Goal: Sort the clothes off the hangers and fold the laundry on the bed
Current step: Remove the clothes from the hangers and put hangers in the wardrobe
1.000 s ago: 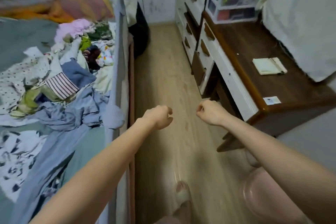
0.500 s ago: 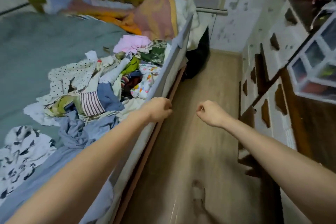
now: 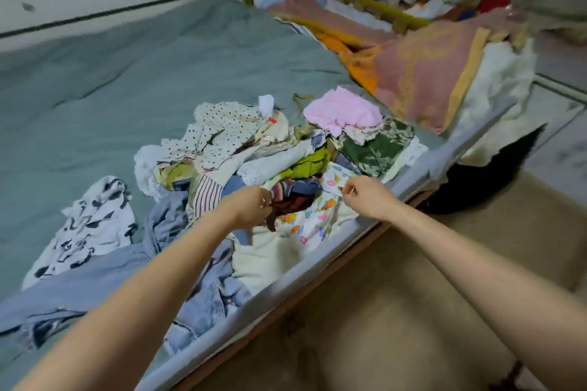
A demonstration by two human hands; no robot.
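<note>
From my feed, the bed [image 3: 133, 79] fills the left, its grey-green cover bare toward the wall. A black-and-white patterned garment [image 3: 92, 225] lies leftmost, then the heap of laundry [image 3: 286, 149] along the near edge. My left hand [image 3: 252, 208] has its fingers curled into a dark red garment [image 3: 293, 201] in the heap. My right hand [image 3: 365, 197] pinches a white cloth with coloured prints [image 3: 314, 222] just beside it.

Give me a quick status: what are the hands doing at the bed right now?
Left hand gripping dark striped garment in pile. Right hand pinching white colourful-print cloth. Nothing folded yet; pile tangled, no hangers visible.
</note>
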